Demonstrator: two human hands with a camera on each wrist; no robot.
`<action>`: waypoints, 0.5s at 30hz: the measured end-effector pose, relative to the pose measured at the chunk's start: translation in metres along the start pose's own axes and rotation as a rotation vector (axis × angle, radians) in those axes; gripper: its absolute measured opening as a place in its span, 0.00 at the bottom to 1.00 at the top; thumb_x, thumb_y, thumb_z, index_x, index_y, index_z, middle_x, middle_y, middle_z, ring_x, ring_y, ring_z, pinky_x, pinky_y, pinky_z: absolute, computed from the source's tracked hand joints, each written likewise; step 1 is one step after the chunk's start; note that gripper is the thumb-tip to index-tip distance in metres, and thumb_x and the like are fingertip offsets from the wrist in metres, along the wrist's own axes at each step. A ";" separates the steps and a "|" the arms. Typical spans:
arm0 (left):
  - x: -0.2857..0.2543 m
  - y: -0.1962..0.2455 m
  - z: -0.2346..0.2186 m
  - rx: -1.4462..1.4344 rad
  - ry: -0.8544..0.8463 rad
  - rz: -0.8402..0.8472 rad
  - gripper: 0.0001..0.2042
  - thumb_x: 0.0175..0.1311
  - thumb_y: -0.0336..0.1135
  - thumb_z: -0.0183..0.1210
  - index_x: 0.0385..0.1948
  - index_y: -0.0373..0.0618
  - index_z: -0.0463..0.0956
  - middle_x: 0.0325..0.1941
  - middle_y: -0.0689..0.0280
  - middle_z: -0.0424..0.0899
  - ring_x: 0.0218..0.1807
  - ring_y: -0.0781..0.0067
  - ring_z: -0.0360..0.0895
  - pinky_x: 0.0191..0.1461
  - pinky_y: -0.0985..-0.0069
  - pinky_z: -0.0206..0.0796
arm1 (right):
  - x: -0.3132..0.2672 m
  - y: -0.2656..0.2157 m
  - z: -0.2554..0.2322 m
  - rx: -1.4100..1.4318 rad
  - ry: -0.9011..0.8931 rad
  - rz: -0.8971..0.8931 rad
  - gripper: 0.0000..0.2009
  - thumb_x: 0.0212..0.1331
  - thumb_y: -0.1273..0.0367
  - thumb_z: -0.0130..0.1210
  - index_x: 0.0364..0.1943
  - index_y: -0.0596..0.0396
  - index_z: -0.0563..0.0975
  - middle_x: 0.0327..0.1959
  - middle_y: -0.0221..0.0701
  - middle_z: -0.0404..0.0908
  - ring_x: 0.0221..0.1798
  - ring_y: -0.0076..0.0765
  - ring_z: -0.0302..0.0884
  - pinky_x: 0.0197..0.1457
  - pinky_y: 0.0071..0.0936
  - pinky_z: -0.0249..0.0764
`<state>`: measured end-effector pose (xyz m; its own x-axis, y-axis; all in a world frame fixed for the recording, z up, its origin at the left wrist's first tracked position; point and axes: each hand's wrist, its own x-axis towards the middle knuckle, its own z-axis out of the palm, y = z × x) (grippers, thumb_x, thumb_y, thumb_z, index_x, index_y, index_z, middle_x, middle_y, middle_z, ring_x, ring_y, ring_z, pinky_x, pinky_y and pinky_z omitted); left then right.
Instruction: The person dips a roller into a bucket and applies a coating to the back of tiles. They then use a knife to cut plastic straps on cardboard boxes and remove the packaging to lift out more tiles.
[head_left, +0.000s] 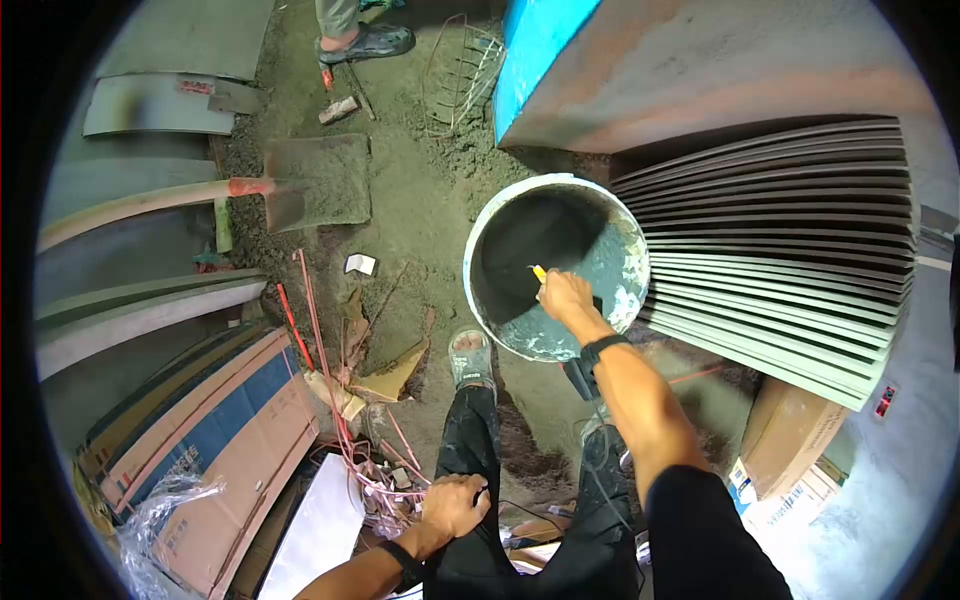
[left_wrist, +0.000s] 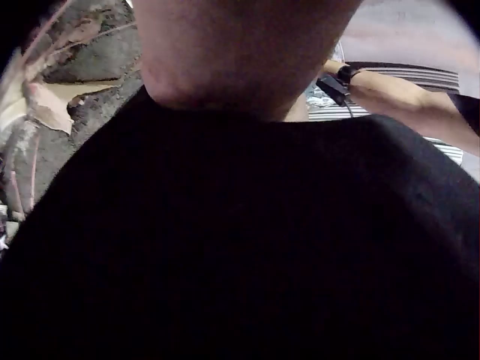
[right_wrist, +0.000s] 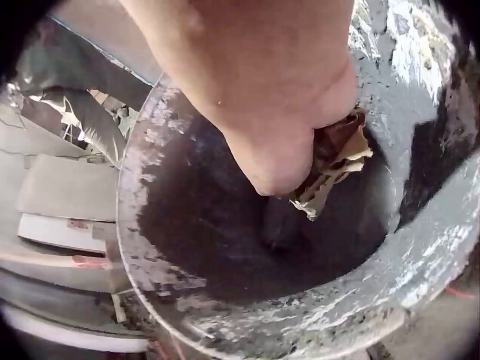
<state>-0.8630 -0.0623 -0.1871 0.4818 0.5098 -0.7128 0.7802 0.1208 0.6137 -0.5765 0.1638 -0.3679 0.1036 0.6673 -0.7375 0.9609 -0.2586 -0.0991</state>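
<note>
A large round bucket [head_left: 622,252] with a pale rim stands before my feet, its inner wall smeared grey and white. Over its opening reaches my right hand [head_left: 566,294], pinching a small torn scrap of yellow-brown cardboard [head_left: 540,273]. In the right wrist view the cardboard scrap [right_wrist: 341,161] shows ragged cream edges below the fingers, above the dark inside of the bucket. My left hand [head_left: 455,505] rests on my left knee with loosely bent fingers. Dark trouser cloth [left_wrist: 240,225] fills most of the left wrist view.
A stack of grey boards [head_left: 780,260] leans right of the bucket. A shovel [head_left: 320,180], a hammer [head_left: 339,110] and a wire rack [head_left: 465,80] lie on the gritty floor. Flattened cartons [head_left: 230,440] and pink tubing [head_left: 320,340] are at left. Another person's shoe [head_left: 368,42] shows at the top.
</note>
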 end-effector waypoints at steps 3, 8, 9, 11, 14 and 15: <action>0.002 -0.004 0.003 -0.050 -0.009 -0.001 0.14 0.59 0.42 0.55 0.40 0.46 0.81 0.33 0.52 0.85 0.39 0.48 0.82 0.45 0.58 0.74 | 0.026 0.014 0.037 -0.009 0.001 0.016 0.13 0.60 0.65 0.53 0.42 0.60 0.80 0.41 0.49 0.85 0.47 0.54 0.83 0.52 0.45 0.77; 0.002 -0.003 0.006 -0.035 -0.029 -0.032 0.14 0.60 0.43 0.54 0.40 0.46 0.81 0.36 0.50 0.85 0.40 0.48 0.82 0.48 0.58 0.73 | 0.015 0.031 0.017 -0.313 -0.176 -0.034 0.13 0.60 0.67 0.53 0.43 0.52 0.85 0.46 0.39 0.86 0.51 0.45 0.84 0.51 0.38 0.79; 0.003 -0.001 0.002 -0.039 -0.021 -0.026 0.14 0.60 0.43 0.54 0.40 0.46 0.81 0.36 0.50 0.85 0.40 0.48 0.82 0.48 0.58 0.73 | 0.007 0.029 0.000 -0.355 -0.221 -0.042 0.13 0.60 0.67 0.53 0.43 0.52 0.86 0.46 0.39 0.86 0.52 0.45 0.84 0.52 0.39 0.79; 0.004 0.005 -0.003 -0.025 -0.060 -0.064 0.15 0.60 0.44 0.54 0.41 0.47 0.80 0.37 0.50 0.85 0.42 0.48 0.82 0.50 0.58 0.73 | -0.017 0.031 -0.034 -0.345 -0.314 0.011 0.13 0.57 0.69 0.53 0.41 0.53 0.86 0.47 0.41 0.85 0.52 0.47 0.83 0.52 0.39 0.79; 0.004 0.009 0.001 -0.034 -0.050 -0.050 0.15 0.60 0.45 0.55 0.41 0.47 0.80 0.37 0.50 0.85 0.42 0.47 0.82 0.50 0.57 0.73 | -0.017 0.030 -0.045 -0.321 -0.342 0.124 0.12 0.55 0.69 0.56 0.42 0.53 0.86 0.47 0.42 0.85 0.52 0.47 0.83 0.52 0.39 0.79; 0.007 0.004 0.000 -0.023 -0.045 -0.052 0.15 0.60 0.45 0.55 0.41 0.47 0.81 0.37 0.51 0.85 0.42 0.47 0.82 0.50 0.57 0.73 | -0.007 0.024 -0.042 -0.328 -0.383 0.127 0.12 0.55 0.69 0.56 0.42 0.53 0.86 0.48 0.41 0.85 0.52 0.47 0.84 0.52 0.39 0.79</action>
<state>-0.8566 -0.0586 -0.1893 0.4590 0.4634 -0.7580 0.7953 0.1659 0.5830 -0.5432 0.1822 -0.3374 0.1826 0.3256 -0.9277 0.9831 -0.0473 0.1769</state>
